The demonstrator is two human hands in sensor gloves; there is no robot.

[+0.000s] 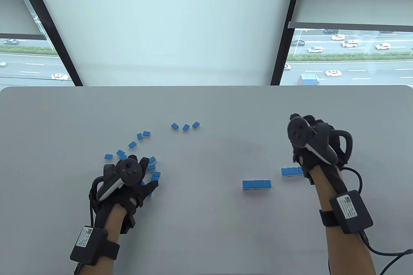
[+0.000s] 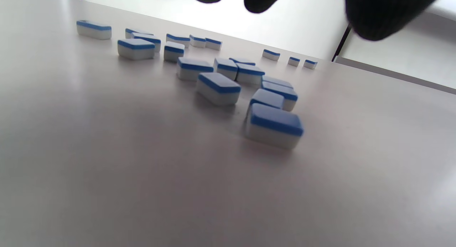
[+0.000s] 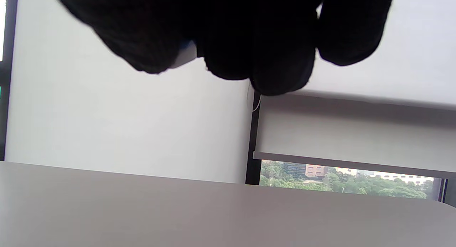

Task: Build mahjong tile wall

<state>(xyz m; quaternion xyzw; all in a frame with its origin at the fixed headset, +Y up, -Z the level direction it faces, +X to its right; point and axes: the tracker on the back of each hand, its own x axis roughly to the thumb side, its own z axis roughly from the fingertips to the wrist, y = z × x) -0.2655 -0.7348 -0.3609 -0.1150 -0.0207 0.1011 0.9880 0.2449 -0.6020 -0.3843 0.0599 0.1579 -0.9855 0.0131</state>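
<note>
the mahjong tiles (image 2: 273, 125) look like smooth hard plastic, blue tops over white bodies, slightly glossy; the table (image 1: 206, 230) is a smooth matt grey surface with a soft sheen; both gloves (image 1: 135, 191) look like black knitted cloth

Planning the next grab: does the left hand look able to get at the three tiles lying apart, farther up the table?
Probably yes: the left hand has bare table between it and the three tiles.
</note>
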